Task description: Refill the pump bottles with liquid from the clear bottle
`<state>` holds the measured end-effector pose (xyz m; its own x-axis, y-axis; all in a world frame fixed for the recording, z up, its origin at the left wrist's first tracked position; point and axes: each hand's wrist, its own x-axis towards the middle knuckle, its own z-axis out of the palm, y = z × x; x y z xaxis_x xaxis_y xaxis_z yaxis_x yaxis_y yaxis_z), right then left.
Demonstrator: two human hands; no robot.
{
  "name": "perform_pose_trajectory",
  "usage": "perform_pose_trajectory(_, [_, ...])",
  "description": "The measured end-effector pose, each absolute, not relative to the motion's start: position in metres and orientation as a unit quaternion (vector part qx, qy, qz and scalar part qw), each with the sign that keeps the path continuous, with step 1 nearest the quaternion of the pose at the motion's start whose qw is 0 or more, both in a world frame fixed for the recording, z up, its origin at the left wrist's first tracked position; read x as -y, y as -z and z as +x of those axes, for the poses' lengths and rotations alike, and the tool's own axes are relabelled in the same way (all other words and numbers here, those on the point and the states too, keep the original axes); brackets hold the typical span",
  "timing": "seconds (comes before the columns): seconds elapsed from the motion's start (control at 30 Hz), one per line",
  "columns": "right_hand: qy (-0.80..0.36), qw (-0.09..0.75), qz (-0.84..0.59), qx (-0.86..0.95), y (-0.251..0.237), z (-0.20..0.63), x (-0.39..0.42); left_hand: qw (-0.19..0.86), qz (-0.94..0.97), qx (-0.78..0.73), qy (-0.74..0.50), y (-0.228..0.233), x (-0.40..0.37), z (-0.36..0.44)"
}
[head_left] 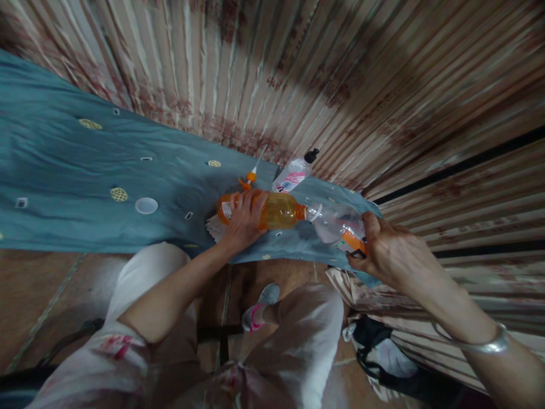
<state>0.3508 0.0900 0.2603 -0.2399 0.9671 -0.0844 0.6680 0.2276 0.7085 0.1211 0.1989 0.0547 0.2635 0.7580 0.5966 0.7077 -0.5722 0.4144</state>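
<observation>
My left hand (pixel 244 221) is closed around an orange bottle (pixel 281 211) of amber liquid, lying nearly level with its neck to the right. My right hand (pixel 389 253) grips the far end of a clear plastic bottle (pixel 334 221) with an orange label. The two bottle mouths meet, or almost meet; I cannot tell whether they touch. Just behind the orange bottle lies an orange pump top (pixel 250 179) with a thin tube. Beyond the bottles is a clear pump bottle (pixel 292 175) with a pink label and black pump head.
Everything rests on a narrow surface with a blue patterned cloth (pixel 63 170). A small white round lid or dish (pixel 146 205) lies left. Something pale with ridges (pixel 216 228) shows beneath the orange bottle. A pleated curtain (pixel 238 74) hangs behind and right. A dark bag (pixel 383 352) is on the floor.
</observation>
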Motion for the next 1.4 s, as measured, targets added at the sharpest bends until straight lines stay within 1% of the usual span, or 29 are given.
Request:
perform_pose_trajectory(0.37, [-0.28, 0.252, 0.553, -0.743, -0.2608, 0.3505, -0.0907, 0.032, 0.792, -0.466, -0.392, -0.0536, -0.1998, 0.122])
perform_pose_trajectory(0.6, [-0.285, 0.257, 0.553, -0.739, -0.2603, 0.3496, -0.0898, 0.039, 0.792, -0.465, -0.394, -0.052, -0.2001, 0.122])
perform_pose_trajectory(0.83, [-0.286, 0.26, 0.55, -0.741, -0.2603, 0.3497, -0.091, 0.025, 0.792, -0.464, -0.395, -0.0535, -0.1994, 0.1222])
perform_pose_trajectory(1.0, [-0.279, 0.265, 0.567, -0.729, -0.2607, 0.3488, -0.0915, 0.039, 0.792, -0.468, -0.39, -0.0529, -0.1998, 0.122])
perform_pose_trajectory(1.4, [-0.282, 0.266, 0.557, -0.734, -0.2608, 0.3495, -0.0903, 0.047, 0.788, -0.47, -0.395, -0.0555, -0.1985, 0.1216])
